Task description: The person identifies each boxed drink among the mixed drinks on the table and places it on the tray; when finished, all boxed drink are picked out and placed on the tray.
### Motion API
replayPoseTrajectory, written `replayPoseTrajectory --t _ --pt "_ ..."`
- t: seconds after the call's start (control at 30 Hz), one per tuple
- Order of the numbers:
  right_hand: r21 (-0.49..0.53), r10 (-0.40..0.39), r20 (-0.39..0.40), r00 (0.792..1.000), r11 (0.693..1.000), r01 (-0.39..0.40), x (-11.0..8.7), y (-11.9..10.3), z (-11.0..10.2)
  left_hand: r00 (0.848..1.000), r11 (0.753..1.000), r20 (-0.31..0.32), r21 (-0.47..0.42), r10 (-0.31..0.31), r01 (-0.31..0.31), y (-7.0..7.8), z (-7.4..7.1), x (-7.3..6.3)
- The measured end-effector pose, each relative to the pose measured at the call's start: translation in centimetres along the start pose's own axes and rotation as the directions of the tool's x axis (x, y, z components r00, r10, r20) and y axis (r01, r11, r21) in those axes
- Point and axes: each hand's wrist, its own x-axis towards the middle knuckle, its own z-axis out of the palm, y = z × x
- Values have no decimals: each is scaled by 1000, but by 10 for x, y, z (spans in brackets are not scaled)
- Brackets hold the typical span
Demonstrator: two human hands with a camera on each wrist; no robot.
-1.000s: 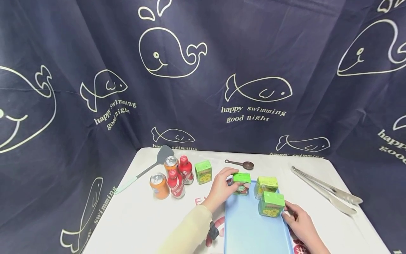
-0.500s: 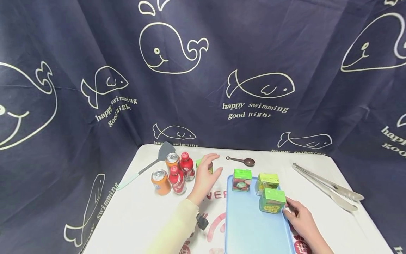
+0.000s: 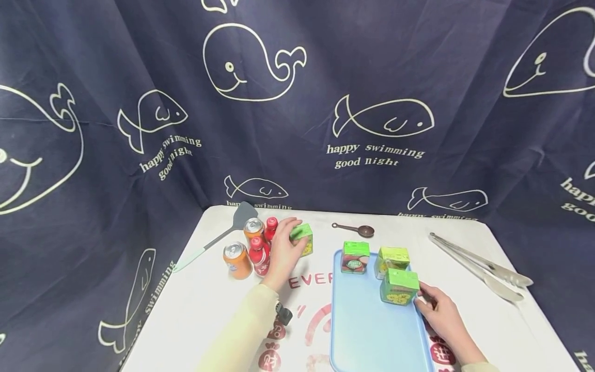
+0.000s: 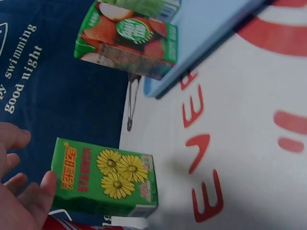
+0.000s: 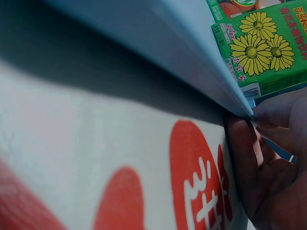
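In the head view my left hand [image 3: 284,252] is at a green drink carton [image 3: 304,242] printed with yellow flowers. Its fingers are spread at the carton's top and side. The left wrist view shows a fingertip against one end of that carton [image 4: 105,177], with the other fingers apart from it. My right hand [image 3: 441,315] pinches the right rim of a light blue tray [image 3: 372,330], thumb and fingers at its edge. Near the tray's far end stand a carton with red-brown fruit print [image 3: 355,258], a yellow-green carton [image 3: 392,261] and a green flower carton [image 3: 401,287].
Left of the left hand stand orange cans [image 3: 237,261] and red-capped bottles [image 3: 259,256]. A grey spatula [image 3: 243,214] lies behind them. At the back lies a brown measuring spoon [image 3: 364,231]; metal tongs [image 3: 483,266] lie at the right. A dark curtain [image 3: 297,103] hangs behind the table.
My left hand has let go of the fruit-print carton on the tray and moved left to the flower carton beside the bottles. The right hand stays at the tray's rim.
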Motion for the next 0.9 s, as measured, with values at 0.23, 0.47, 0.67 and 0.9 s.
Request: replayPoseTrajectory --t 0.23,0.47,0.67,0.9 --pt "-4 12 7 1000 1000 -12 1 1 0 999 994 46 106 -9 4 -7 5 -3" --pt "4 42 25 999 999 -42 0 0 -1 998 990 64 142 -1 -8 -11 11 -6" --pt "23 36 9 999 999 -37 -2 2 0 997 986 78 164 -4 -9 -12 14 -6" --pt "22 43 -2 999 999 -42 1 0 1 996 968 79 243 40 -59 -15 16 -2"
